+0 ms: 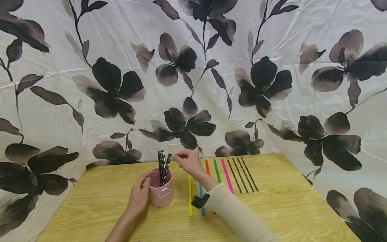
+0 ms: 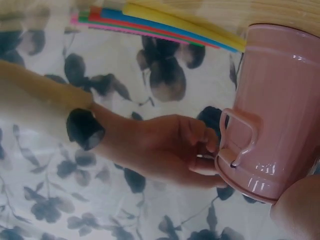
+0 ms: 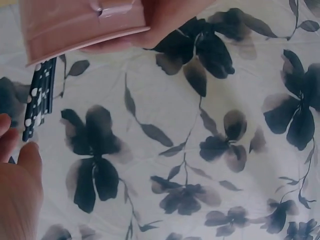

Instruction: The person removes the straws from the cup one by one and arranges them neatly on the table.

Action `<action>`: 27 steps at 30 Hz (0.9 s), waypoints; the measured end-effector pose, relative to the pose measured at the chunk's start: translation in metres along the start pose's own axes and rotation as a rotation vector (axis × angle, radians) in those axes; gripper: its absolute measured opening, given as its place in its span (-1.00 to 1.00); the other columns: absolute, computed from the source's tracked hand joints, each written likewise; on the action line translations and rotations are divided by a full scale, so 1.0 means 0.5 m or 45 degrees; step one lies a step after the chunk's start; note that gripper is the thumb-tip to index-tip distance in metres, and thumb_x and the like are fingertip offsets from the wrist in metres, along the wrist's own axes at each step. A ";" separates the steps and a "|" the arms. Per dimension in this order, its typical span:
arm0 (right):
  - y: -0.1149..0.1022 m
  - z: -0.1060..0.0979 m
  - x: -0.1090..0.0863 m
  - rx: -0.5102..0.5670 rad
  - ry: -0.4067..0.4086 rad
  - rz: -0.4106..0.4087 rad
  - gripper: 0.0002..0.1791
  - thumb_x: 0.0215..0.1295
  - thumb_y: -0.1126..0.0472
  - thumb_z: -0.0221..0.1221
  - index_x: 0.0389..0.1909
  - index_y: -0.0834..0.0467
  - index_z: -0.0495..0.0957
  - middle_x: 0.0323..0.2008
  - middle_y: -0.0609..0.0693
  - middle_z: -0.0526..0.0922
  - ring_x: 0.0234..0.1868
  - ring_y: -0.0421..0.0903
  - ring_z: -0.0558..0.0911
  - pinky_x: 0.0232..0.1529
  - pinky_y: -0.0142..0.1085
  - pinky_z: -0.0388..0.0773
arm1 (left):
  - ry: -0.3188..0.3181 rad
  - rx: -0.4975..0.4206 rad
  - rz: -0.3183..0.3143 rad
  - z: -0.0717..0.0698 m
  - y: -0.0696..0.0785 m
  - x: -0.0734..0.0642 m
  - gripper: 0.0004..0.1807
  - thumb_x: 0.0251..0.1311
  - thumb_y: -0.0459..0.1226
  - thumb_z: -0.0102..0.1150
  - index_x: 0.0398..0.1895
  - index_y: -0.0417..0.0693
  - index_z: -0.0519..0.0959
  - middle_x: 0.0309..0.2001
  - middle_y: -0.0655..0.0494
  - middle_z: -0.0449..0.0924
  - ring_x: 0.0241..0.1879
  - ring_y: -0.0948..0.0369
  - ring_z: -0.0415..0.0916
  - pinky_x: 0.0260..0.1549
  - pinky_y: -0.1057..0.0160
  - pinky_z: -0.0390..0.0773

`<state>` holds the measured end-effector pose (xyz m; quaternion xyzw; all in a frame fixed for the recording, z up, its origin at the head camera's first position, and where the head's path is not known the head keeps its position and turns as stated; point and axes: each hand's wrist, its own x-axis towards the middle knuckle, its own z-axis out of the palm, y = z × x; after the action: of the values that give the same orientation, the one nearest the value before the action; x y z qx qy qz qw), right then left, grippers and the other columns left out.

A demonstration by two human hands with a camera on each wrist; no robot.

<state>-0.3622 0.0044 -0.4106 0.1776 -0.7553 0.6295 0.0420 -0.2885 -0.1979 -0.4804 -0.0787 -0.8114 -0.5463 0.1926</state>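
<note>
A pink metal cup (image 1: 161,196) with a small handle stands on the table; several black polka-dot straws (image 1: 163,169) lean upright inside it. My left hand (image 1: 139,193) grips the cup's left side, fingers at the rim and thumb against the wall. Just right of the straw tops is my right hand (image 1: 190,163), its thumb and fingertips close to the end of one straw. In the right wrist view, that straw's end (image 3: 27,136) shows beside the thumb, and the fingertips look apart. Whether they touch the straw is unclear.
To the cup's right lie yellow (image 1: 190,198), blue (image 1: 203,211), red (image 1: 207,165), green (image 1: 216,170) and pink straws (image 1: 226,174), partly under my right arm. Several black patterned straws (image 1: 242,174) lie farther right. A floral cloth (image 1: 211,84) hangs behind the wooden table (image 1: 287,208).
</note>
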 end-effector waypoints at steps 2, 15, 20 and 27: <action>0.004 0.011 -0.003 -0.005 -0.010 0.015 -0.76 0.05 -0.01 0.21 -0.39 0.07 0.65 -0.44 -0.13 0.59 -0.43 -0.19 0.52 -0.48 -0.31 0.49 | -0.005 0.010 -0.009 0.000 -0.001 0.000 -0.65 0.33 -0.10 -0.28 0.09 0.12 0.40 0.10 0.16 0.37 0.01 0.18 0.34 -0.22 0.26 0.43; 0.022 0.053 -0.016 -0.119 -0.013 0.003 -0.84 -0.06 0.06 0.31 -0.46 0.05 0.65 -0.47 -0.21 0.60 -0.39 -0.29 0.54 -0.40 -0.39 0.47 | -0.012 -0.016 0.002 -0.002 0.014 -0.004 -0.67 0.34 -0.19 -0.26 0.08 0.03 0.41 0.09 0.08 0.38 0.00 0.12 0.35 -0.26 0.27 0.43; 0.031 0.063 -0.018 -0.163 -0.025 0.009 -0.86 -0.04 0.11 0.30 -0.44 0.06 0.65 -0.46 -0.21 0.60 -0.39 -0.28 0.54 -0.39 -0.40 0.47 | -0.006 -0.027 -0.006 -0.002 0.053 -0.012 -0.67 0.34 -0.25 -0.26 0.08 -0.08 0.40 0.09 -0.02 0.38 0.00 0.06 0.35 -0.25 0.29 0.42; 0.016 0.062 -0.024 -0.157 -0.005 0.063 -0.86 -0.02 0.08 0.28 -0.44 0.04 0.65 -0.45 -0.21 0.59 -0.37 -0.26 0.52 -0.40 -0.37 0.47 | 0.002 -0.011 -0.025 -0.001 0.068 -0.015 -0.67 0.34 -0.25 -0.27 0.08 -0.10 0.40 0.09 -0.03 0.38 -0.01 0.06 0.36 -0.25 0.32 0.42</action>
<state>-0.3484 -0.0215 -0.4277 0.1571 -0.7969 0.5822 0.0356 -0.2698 -0.1847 -0.4540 -0.0713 -0.8095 -0.5517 0.1877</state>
